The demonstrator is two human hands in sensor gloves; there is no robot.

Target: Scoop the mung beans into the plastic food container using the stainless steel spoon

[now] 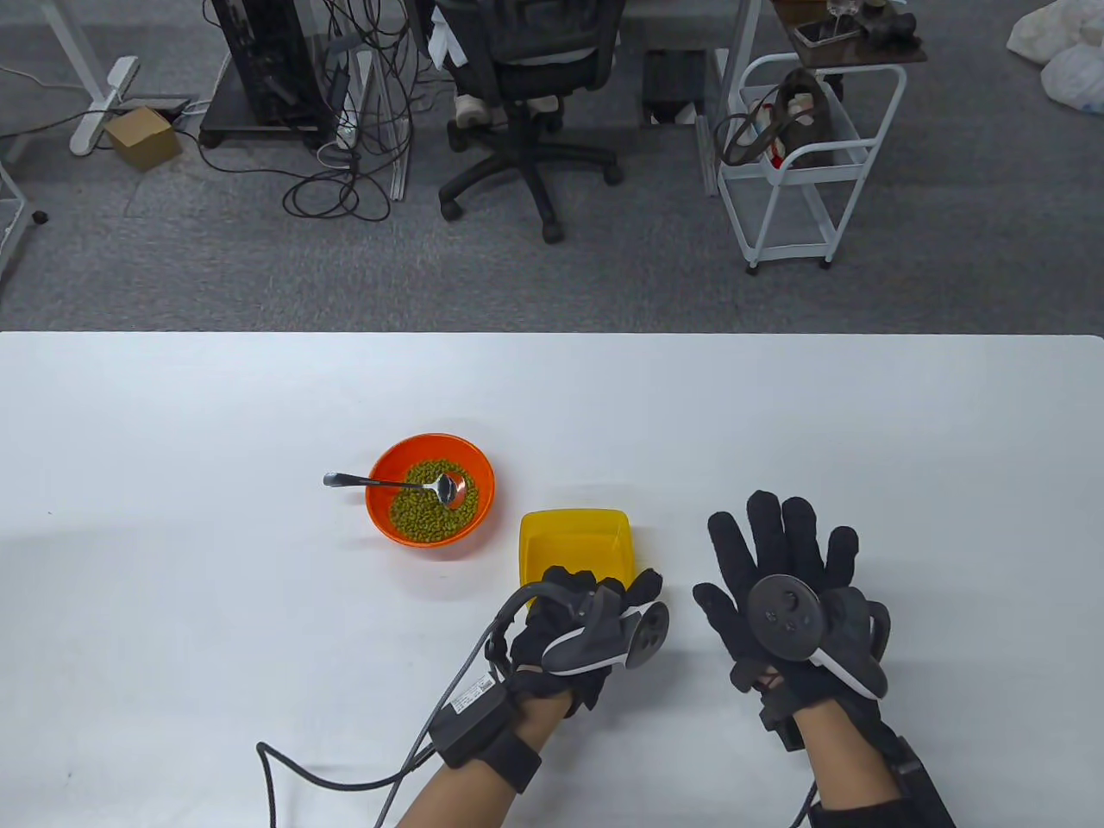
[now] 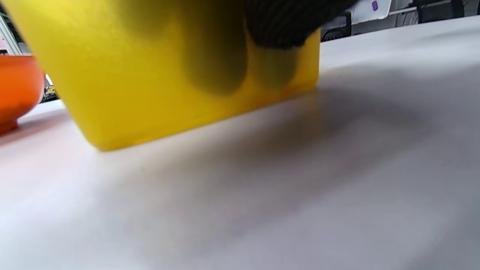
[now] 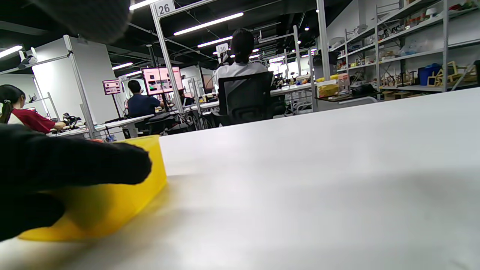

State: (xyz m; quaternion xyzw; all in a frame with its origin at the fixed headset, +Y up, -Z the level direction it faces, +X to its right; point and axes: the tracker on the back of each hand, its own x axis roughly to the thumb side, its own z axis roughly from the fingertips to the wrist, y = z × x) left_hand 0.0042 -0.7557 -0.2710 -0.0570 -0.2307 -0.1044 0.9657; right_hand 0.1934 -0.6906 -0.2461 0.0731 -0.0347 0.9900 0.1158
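An orange bowl (image 1: 483, 509) holds green mung beans (image 1: 423, 513) on the white table. A stainless steel spoon (image 1: 392, 484) lies in it, its bowl on the beans and its handle sticking out over the left rim. A yellow plastic container (image 1: 573, 539) stands just right of the bowl; it also shows in the left wrist view (image 2: 150, 75). My left hand (image 1: 595, 604) grips the container's near edge, fingers over the rim. My right hand (image 1: 780, 561) lies flat and spread on the table to the container's right, holding nothing.
The orange bowl's side shows at the left edge of the left wrist view (image 2: 17, 90). Beyond the table's far edge (image 1: 552, 335) are an office chair (image 1: 526, 95), a white trolley (image 1: 806, 155) and floor cables.
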